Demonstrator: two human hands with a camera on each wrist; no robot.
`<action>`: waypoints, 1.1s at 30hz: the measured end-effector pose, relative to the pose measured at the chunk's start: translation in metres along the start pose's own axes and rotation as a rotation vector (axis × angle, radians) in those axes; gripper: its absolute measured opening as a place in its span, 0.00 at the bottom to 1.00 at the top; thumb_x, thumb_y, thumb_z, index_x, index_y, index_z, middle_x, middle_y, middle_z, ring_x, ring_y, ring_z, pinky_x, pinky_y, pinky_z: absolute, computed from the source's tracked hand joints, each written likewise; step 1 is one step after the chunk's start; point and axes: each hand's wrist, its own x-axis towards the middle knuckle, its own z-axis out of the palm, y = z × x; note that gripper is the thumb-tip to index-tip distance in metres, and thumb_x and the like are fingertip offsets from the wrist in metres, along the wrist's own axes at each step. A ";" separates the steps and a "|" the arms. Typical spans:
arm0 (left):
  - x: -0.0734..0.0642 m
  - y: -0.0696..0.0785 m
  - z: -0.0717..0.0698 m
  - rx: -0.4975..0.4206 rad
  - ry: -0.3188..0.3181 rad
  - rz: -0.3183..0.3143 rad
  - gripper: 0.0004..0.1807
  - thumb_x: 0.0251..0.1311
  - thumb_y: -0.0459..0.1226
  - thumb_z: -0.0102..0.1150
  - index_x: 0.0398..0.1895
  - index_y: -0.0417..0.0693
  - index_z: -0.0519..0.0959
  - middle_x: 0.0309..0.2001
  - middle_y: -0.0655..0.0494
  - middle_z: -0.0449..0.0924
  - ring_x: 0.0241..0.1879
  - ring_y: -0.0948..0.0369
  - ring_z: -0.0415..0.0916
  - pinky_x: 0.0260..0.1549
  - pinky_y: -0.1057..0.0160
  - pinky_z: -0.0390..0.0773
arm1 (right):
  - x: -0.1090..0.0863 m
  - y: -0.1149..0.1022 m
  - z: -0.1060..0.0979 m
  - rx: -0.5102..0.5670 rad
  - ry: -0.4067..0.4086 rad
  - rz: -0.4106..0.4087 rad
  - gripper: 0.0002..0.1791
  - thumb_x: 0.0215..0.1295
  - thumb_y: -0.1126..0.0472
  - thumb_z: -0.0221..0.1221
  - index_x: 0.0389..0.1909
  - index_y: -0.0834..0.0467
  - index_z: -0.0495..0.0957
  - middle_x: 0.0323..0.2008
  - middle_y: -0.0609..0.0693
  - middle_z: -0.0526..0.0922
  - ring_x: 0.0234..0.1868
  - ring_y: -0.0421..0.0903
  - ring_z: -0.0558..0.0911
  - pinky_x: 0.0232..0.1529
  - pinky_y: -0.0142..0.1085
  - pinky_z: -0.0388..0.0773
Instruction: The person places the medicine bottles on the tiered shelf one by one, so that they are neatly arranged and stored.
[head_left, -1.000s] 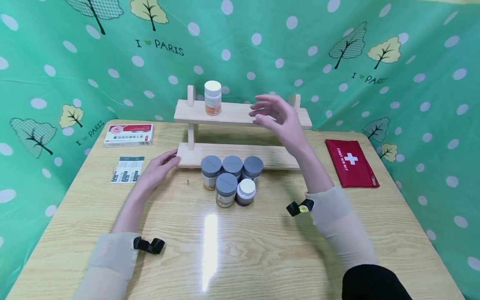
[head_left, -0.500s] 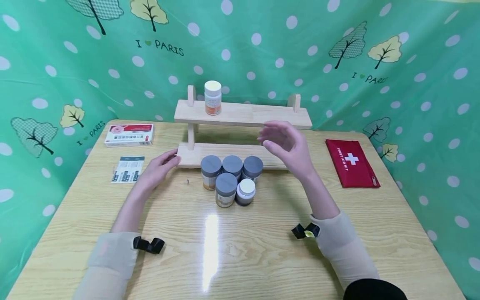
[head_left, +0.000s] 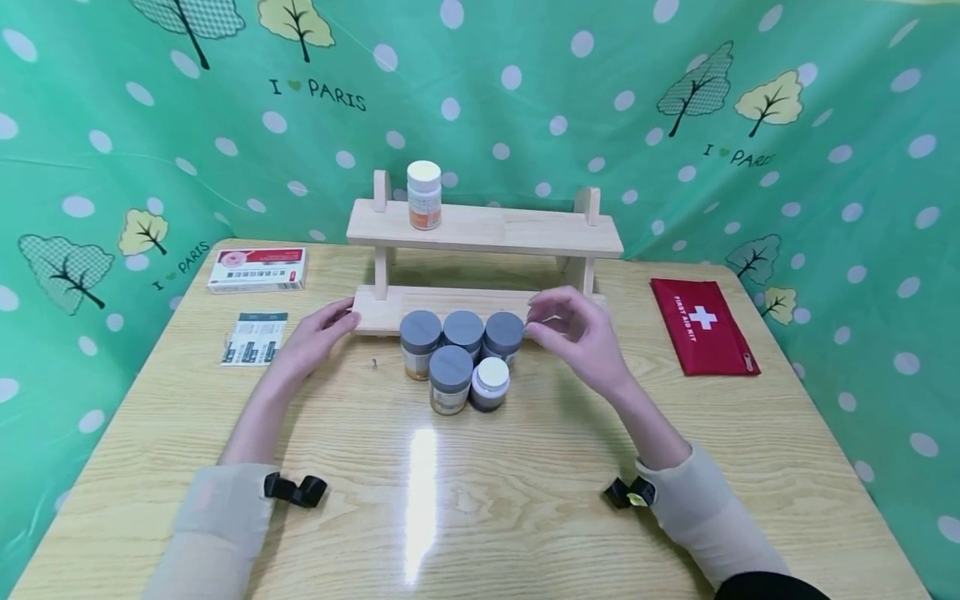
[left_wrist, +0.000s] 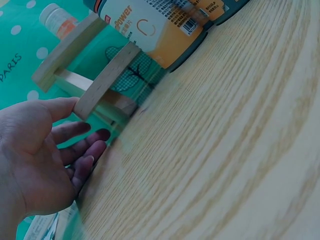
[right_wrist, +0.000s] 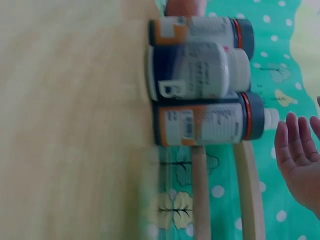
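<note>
Fingers point(head_left: 557, 298) of the right hand point(head_left: 588, 346) curve loosely, holding nothing, just beside a cluster standing upright on the surface point(head_left: 525, 500): a white-capped bottle point(head_left: 490, 390) and four grey-lidded jars point(head_left: 450, 385). Behind these, the relaxed left hand point(head_left: 309, 342) touches the left end of the rack's lower shelf point(head_left: 390, 310). On the upper shelf point(head_left: 517, 229) stands another bottle point(head_left: 424, 198); green cloth point(head_left: 480, 100) hangs beyond.

We had both bare forearms point(head_left: 258, 412) stretched forward from pale, turned-back fabric sleeves point(head_left: 225, 508), left hand point(head_left: 311, 342) kinda loosely bent, right hand point(head_left: 583, 337) cupped with the thumb point(head_left: 551, 337) apart from the fingers point(head_left: 564, 300).
</note>
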 end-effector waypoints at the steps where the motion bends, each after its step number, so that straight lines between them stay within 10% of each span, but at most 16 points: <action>1: 0.000 0.000 0.000 0.002 0.001 -0.001 0.43 0.75 0.60 0.48 0.84 0.51 0.50 0.83 0.40 0.49 0.83 0.41 0.43 0.81 0.38 0.49 | -0.003 0.000 0.002 -0.013 -0.013 0.015 0.17 0.62 0.77 0.64 0.52 0.70 0.78 0.41 0.43 0.84 0.43 0.39 0.84 0.47 0.30 0.87; 10: 0.000 0.000 -0.001 0.010 0.005 -0.004 0.44 0.74 0.61 0.48 0.84 0.51 0.51 0.83 0.41 0.49 0.83 0.41 0.44 0.81 0.39 0.49 | -0.013 0.001 0.008 -0.131 -0.099 0.102 0.12 0.63 0.71 0.67 0.47 0.63 0.82 0.42 0.57 0.86 0.41 0.38 0.85 0.47 0.31 0.86; 33: 0.000 0.003 0.000 0.018 0.005 -0.018 0.43 0.74 0.61 0.48 0.84 0.54 0.51 0.83 0.43 0.48 0.83 0.41 0.43 0.80 0.37 0.50 | -0.024 0.002 0.012 -0.457 -0.321 0.148 0.19 0.58 0.53 0.75 0.50 0.50 0.86 0.42 0.45 0.90 0.43 0.47 0.89 0.45 0.40 0.90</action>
